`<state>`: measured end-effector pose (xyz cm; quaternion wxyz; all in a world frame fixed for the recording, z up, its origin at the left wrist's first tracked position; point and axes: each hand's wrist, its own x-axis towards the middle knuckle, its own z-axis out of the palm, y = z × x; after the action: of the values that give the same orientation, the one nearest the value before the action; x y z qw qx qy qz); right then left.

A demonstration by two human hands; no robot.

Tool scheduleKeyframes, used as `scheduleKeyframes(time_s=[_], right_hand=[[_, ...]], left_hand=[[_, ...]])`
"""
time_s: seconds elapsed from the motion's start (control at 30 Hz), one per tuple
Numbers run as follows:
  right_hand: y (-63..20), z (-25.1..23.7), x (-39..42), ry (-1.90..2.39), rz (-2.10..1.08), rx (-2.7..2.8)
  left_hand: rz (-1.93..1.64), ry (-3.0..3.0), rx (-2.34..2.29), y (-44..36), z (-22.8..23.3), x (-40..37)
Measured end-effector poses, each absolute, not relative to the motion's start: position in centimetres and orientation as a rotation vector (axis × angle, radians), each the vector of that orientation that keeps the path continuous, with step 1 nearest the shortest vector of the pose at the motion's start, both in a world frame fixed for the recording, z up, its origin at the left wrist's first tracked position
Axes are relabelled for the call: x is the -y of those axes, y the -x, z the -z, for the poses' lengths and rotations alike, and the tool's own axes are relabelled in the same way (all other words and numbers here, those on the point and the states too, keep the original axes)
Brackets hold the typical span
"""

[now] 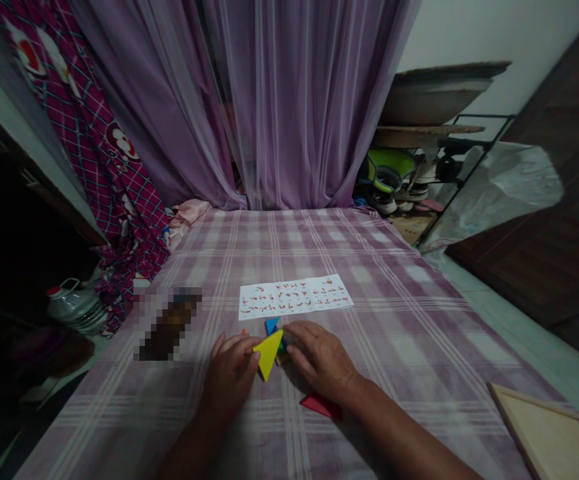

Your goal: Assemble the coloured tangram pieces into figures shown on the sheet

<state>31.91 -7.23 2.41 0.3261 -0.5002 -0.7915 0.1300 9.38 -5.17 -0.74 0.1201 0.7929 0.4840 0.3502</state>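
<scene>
My left hand [229, 373] pinches a yellow triangle [268, 352] by its left edge, holding it tilted just above the checked cloth. My right hand [319, 357] lies flat beside it, its fingertips touching the small pieces under the triangle: a blue piece [271, 325], a green one mostly hidden, and a bit of orange [243, 331] at my left fingers. A red triangle [319, 404] lies on the cloth under my right wrist. A white sheet of printed figures [294, 296] lies a little beyond the hands.
The purple checked cloth [394, 320] covers the surface. A wooden frame tray [549, 433] sits at the near right corner. A blurred dark object [167, 323] lies to the left. Purple curtains [279, 100] hang behind; a shelf with clutter [419, 173] stands at the right.
</scene>
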Motion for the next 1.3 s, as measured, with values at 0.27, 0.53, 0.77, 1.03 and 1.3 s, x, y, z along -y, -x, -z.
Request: scheduleKeyframes(time_s=[0.27,0.53,0.77,1.03,1.3], right_hand=[[-32.9,-2.7,7.6,1.411,-0.733,1.988],[-35.3,-0.6,7.1,1.394,-1.208,1.718],[-38.4,-0.2,5.3,1.442,-1.444,1.713],[-39.5,-1.3,5.6,1.547,-1.365,1.872],[-39.4,-1.6,6.6,1.610,-1.242,1.945]], left_hand=[[-0.976,-2.352,-1.269,-10.4,1.1,5.8],[-0.937,-2.377,-1.224,-12.0,0.7,6.5],[-0.874,-2.574,-1.149,-12.1,1.2,7.4],[-0.716,-2.707,-0.996,-13.5,0.9,9.7],[-0.687,-2.722,-1.005,-13.9,1.2,9.9]])
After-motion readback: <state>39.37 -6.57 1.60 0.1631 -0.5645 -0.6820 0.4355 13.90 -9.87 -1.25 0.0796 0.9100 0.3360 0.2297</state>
